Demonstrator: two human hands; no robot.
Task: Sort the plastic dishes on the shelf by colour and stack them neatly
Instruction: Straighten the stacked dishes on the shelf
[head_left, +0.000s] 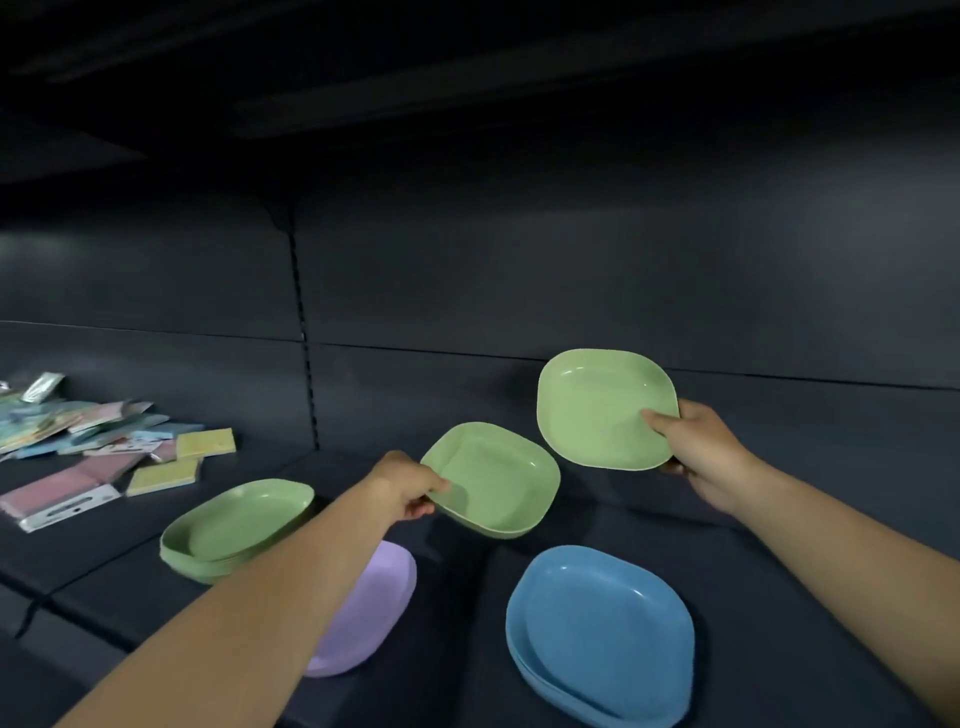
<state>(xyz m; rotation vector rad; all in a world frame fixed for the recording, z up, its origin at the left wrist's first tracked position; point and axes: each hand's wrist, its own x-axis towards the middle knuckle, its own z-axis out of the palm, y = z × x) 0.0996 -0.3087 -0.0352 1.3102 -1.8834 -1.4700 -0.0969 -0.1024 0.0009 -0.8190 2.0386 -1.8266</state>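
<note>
My left hand (408, 486) grips the left rim of a green dish (496, 480), held above the dark shelf (130, 587). My right hand (698, 449) pinches the right rim of a second green dish (597, 410), tilted up toward me and higher, near the back wall. A stack of green dishes (236, 527) sits on the shelf at the left. A purple dish (369, 608) lies below my left forearm, partly hidden by it. A stack of blue dishes (600, 634) rests at the front right.
Packs of coloured sponges and cloths (104, 452) lie scattered at the far left of the shelf. A slotted upright (304, 338) divides the dark back wall. Another shelf hangs overhead.
</note>
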